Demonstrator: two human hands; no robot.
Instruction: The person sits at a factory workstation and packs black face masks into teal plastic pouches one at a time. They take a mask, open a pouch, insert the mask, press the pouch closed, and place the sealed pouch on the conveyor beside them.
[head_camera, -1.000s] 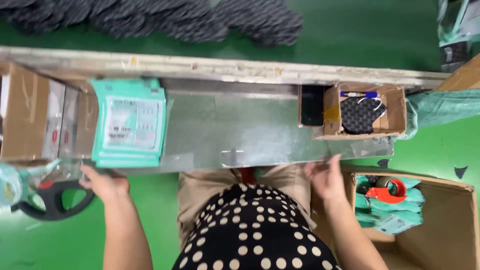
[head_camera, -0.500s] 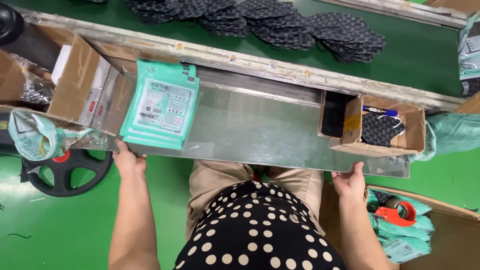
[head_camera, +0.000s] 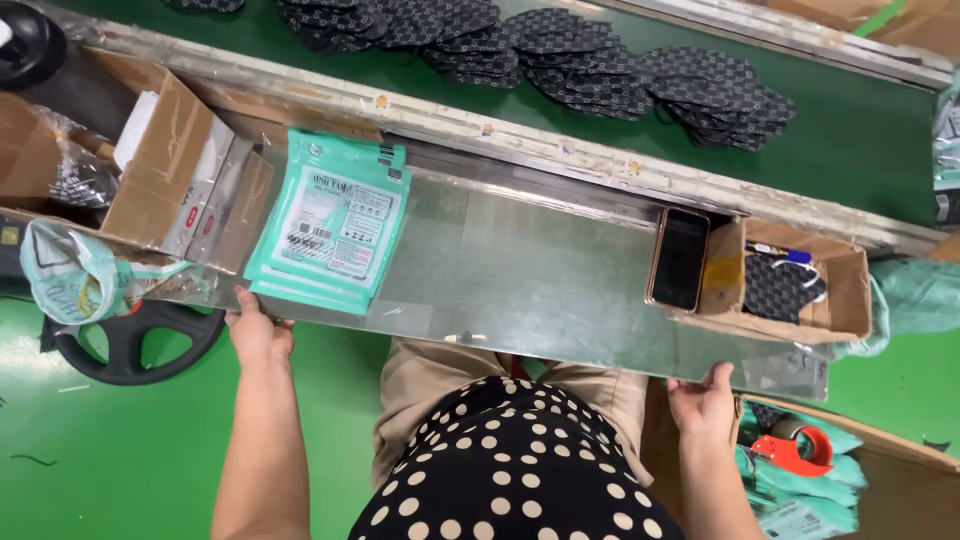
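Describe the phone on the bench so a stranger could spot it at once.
Start at the long metal tray that runs across the bench. At its far right end stands a small open cardboard box. The phone lies just left of that box, flat, a dark glossy slab with a pale rim, unlike the patterned fabric beside it.

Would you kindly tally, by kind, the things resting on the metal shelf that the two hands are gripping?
Stack of teal packets: 1
Phone: 1
Small open cardboard box: 1
Total: 3
The left hand and right hand grip the metal shelf at its near edge.
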